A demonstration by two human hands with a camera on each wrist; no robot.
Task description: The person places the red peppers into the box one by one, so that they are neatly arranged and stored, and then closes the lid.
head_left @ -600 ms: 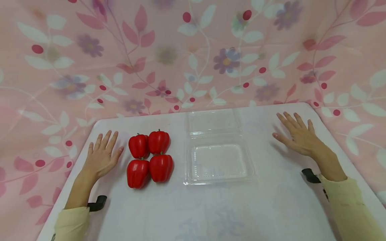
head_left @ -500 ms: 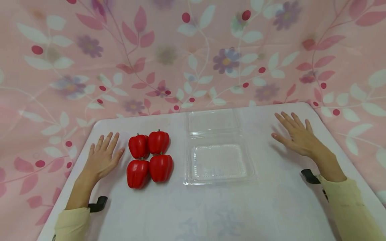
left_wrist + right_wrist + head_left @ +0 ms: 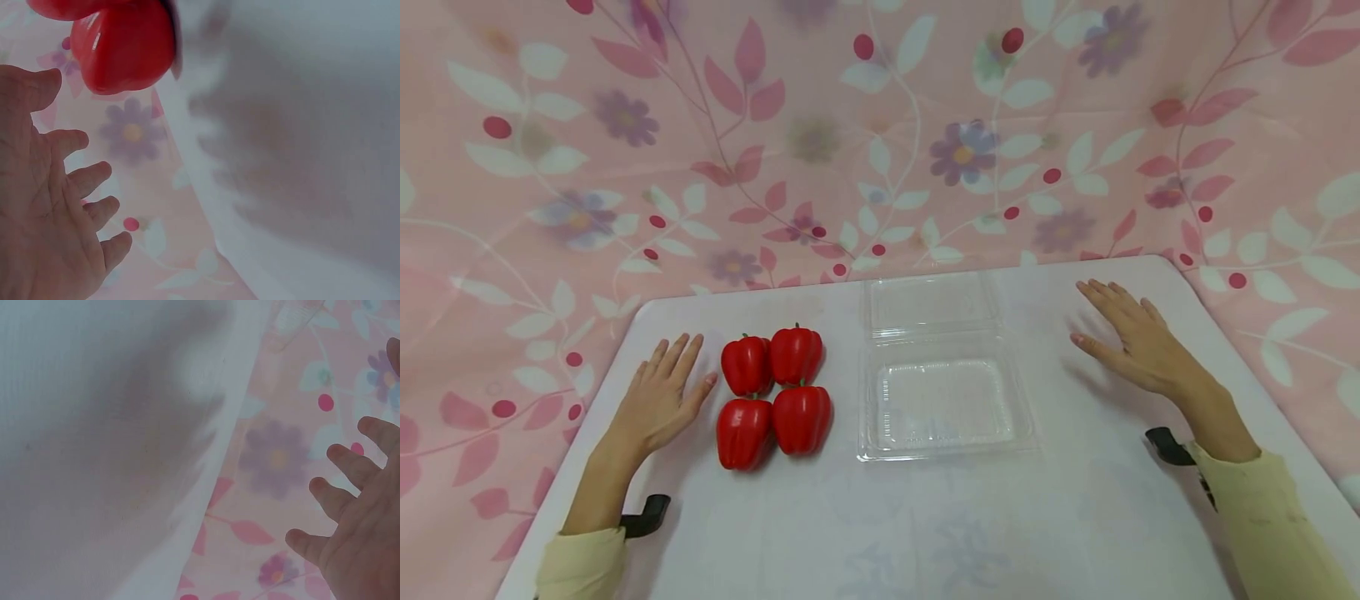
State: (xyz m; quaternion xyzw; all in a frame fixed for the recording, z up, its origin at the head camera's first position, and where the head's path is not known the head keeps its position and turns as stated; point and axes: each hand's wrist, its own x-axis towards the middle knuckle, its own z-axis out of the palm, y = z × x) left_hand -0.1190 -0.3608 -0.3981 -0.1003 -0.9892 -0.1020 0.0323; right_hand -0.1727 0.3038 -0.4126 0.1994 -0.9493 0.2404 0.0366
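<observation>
Several red bell peppers [image 3: 802, 420] stand in a tight cluster left of the middle, stems up. To their left my left hand [image 3: 658, 404] hovers over the table with fingers extended, holding nothing; in the left wrist view a pepper [image 3: 128, 47] shows beyond the thumb. A clear plastic clamshell box [image 3: 947, 450] lies with its lid [image 3: 931, 302] folded back, away from me. Over on the right side, my right hand [image 3: 1138, 346] is also above the table, fingers extended and holding nothing. The right wrist view shows that hand [image 3: 365, 537] apart from everything.
A white cloth covers the table [image 3: 790, 533], whose rounded far corners meet a pink floral curtain [image 3: 820, 142] hanging behind. Black wrist mounts [image 3: 647, 517] stick out from both cuffs, just above the tabletop.
My left hand has shifted slightly right, toward the peppers. The right hand has drifted a little left, its fingers closer together. The peppers and the box stay put.
</observation>
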